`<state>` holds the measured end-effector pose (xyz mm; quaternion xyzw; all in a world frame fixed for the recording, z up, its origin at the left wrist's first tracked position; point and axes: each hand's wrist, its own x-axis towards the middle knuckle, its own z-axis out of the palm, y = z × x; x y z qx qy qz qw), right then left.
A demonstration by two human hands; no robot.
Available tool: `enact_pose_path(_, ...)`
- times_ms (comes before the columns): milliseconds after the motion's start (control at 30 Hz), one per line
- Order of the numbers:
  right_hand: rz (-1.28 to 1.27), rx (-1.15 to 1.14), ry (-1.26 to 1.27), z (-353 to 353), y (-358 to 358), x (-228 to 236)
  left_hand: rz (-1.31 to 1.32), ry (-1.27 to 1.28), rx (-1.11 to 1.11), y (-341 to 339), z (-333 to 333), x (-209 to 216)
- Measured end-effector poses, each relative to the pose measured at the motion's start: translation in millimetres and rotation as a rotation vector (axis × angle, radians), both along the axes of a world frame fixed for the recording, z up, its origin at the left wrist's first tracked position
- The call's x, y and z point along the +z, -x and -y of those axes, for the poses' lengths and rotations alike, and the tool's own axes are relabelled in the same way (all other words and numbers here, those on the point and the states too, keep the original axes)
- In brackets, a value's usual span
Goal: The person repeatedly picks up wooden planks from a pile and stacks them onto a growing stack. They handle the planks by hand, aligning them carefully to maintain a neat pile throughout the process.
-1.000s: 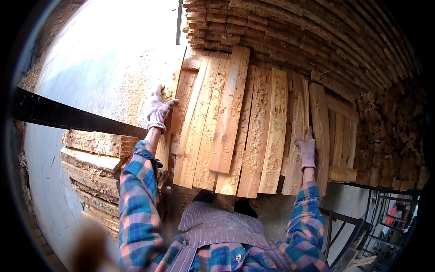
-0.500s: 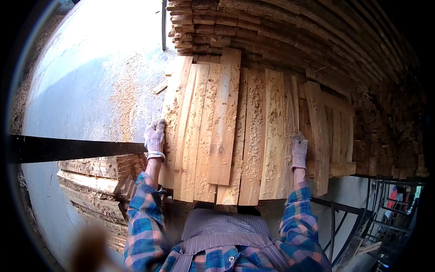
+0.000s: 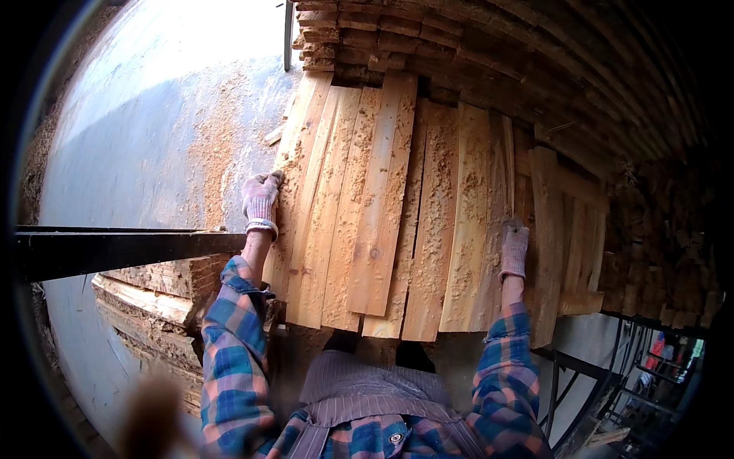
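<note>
Side by side in front of me lies a layer of wooden boards [image 3: 436,222], pale and sprinkled with sawdust. One board [image 3: 382,206] rests on top of the others near the middle. My left hand [image 3: 261,200], in a light knitted glove, is closed on the outer edge of the leftmost board [image 3: 304,145]. At the opposite side my right hand [image 3: 514,246], gloved too, grips the edge of the rightmost board [image 3: 497,222] of the layer; its fingertips are partly hidden. Both arms are spread, holding the layer between them.
Long stacked boards [image 3: 428,34] rise behind the layer. A separate board [image 3: 544,229] lies right of my right hand, over more boards. A dark metal bar [image 3: 130,251] reaches in from the left above rough stacked timber [image 3: 149,306]. Sawdust [image 3: 218,153] covers the grey floor.
The boards have shifted and tilted slightly, their far ends now further to the right. My left hand sits a little further forward; my right hand is slightly further right.
</note>
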<state>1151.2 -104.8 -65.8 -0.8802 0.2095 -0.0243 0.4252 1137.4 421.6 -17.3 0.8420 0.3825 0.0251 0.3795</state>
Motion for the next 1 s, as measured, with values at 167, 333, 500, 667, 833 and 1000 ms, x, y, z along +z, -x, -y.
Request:
enact_pose_path(167, 0.057, 0.045, 0.269, 5.4, 5.7, -12.5, 0.003, -0.254, -0.070, 5.2, -3.2, -23.3)
enact_pose_path(333, -0.263, 0.297, 0.869, -20.1, -14.1, 20.2, 0.263, -0.176, -0.110, 2.5, -21.4, -49.0)
enact_pose_path(500, -0.367, 0.588, 0.627, -219.3, -0.6, 125.5, 0.001, -0.246, -0.239, -7.2, -3.4, -23.0)
enact_pose_path(667, -0.341, 0.560, 0.474, -275.4, -4.4, 105.3, -0.002, -0.244, -0.232, 35.2, -10.2, -30.7)
enact_pose_path(833, -0.323, 0.456, -0.020, -97.3, 9.0, 121.9, -0.227, -0.393, -0.165, 48.2, 30.5, -31.7)
enact_pose_path(1000, -0.235, 0.301, 0.286, 46.7, 53.5, 92.6, -0.169, -0.491, -0.105, 50.6, 20.2, -38.7)
